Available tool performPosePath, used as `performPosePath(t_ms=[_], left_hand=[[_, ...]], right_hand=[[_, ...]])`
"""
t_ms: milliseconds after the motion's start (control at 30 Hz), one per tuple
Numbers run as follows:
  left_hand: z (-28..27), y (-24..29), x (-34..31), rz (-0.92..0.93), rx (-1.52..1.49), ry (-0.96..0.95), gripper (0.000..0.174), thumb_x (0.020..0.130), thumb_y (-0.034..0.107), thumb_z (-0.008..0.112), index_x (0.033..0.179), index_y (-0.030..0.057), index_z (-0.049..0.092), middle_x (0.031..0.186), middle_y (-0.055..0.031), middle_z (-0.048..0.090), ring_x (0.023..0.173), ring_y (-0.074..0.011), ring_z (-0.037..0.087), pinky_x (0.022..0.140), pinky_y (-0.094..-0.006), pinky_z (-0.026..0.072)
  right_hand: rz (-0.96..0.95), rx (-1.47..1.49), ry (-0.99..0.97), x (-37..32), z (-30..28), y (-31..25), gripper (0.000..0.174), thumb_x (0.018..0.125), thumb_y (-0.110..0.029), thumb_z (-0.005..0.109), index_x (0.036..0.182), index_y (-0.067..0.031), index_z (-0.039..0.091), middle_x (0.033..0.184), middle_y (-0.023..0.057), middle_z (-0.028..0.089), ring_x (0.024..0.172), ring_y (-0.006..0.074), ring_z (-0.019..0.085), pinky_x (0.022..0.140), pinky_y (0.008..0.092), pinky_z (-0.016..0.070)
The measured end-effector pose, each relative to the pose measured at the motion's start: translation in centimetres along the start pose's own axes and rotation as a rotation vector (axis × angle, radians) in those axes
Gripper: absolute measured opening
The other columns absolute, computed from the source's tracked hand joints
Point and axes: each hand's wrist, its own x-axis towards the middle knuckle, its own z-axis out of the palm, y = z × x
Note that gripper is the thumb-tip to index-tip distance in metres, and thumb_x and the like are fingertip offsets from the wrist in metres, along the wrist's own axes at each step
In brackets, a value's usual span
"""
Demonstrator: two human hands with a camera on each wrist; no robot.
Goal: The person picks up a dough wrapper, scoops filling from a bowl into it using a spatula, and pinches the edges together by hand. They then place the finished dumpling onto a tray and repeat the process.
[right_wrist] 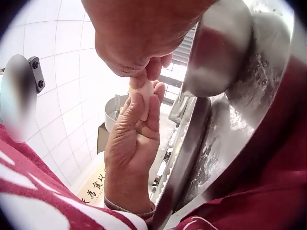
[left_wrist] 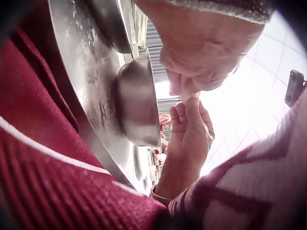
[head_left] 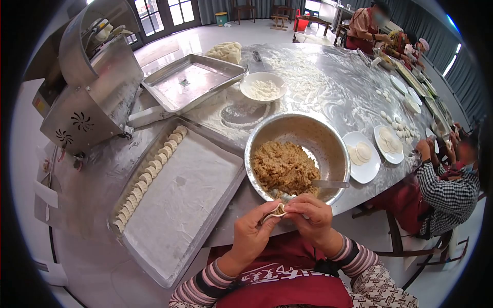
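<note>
Both hands work on one dumpling (head_left: 278, 211) at the near rim of a steel bowl (head_left: 336, 138). My left hand (head_left: 250, 232) holds its left side between thumb and fingers. The fingertips of my right hand (head_left: 314, 219) pinch its edge on the other side. Brown filling shows in the dumpling's open top. In the right wrist view the pale wrapper (right_wrist: 145, 98) sits between the two hands' fingertips. Brown minced filling (head_left: 285, 167) lies in the bowl, with a utensil handle (head_left: 331, 184) leaning over the right rim.
Left of the bowl, a floured tray (head_left: 185, 205) carries a row of dumplings (head_left: 146, 178) along its far-left side. Plates of wrappers (head_left: 363, 150) stand at the right. Behind are a flour bowl (head_left: 263, 87), an upper tray (head_left: 192, 77), dough (head_left: 225, 52) and a steel machine (head_left: 90, 108). Other people sit on the right.
</note>
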Motion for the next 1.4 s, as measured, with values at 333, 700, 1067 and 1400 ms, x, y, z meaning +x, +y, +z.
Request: performPosePath(t_ms=[333,700,1067,1400], left_hand=[[-0.2,0.9,0.3,0.028,0.046,-0.048,0.036,0.086,-0.006,0.059,0.121,-0.0052,0.05,0.11,-0.0168,0.062,0.101,-0.0168,0.061,0.087,-0.0252,0.0493],[0.9,0.6,0.2,-0.04,-0.185,0.083,0.031,0.09,-0.001,0.057,0.12,-0.0053,0.05,0.113,-0.0153,0.061,0.102,-0.0169,0.061,0.088,-0.0241,0.0481],[-1.1,1.7,1.1,0.314,0.415,-0.113,0.027,0.089,-0.004,0.055,0.116,-0.0024,0.059,0.113,-0.0159,0.064,0.103,-0.0186,0.062,0.089,-0.0299,0.0497],[0.9,0.2,0.1,-0.172,-0.412,0.095,0.041,0.089,-0.004,0.055,0.128,-0.0047,0.041,0.124,-0.0192,0.054,0.11,-0.0204,0.056,0.093,-0.0304,0.0489]], right_hand=[[0.023,0.067,0.024,0.2,-0.2,-0.5,0.021,0.068,0.001,0.075,0.086,-0.0017,0.065,0.079,0.0111,0.066,0.072,0.0229,0.064,0.062,0.0302,0.0498],[0.12,0.09,0.091,0.4,0.8,-1.0,0.021,0.07,0.001,0.074,0.088,-0.003,0.065,0.08,0.0096,0.063,0.068,0.0242,0.061,0.059,0.0304,0.0476],[-0.167,-0.089,0.042,0.3,0.3,-0.2,0.026,0.064,0.003,0.077,0.086,-0.0028,0.063,0.079,0.011,0.063,0.073,0.0238,0.062,0.063,0.0304,0.049],[-0.017,0.001,0.187,0.4,1.5,-1.2,0.02,0.068,0.001,0.076,0.084,-0.003,0.064,0.078,0.009,0.063,0.07,0.0236,0.06,0.06,0.0297,0.0466]])
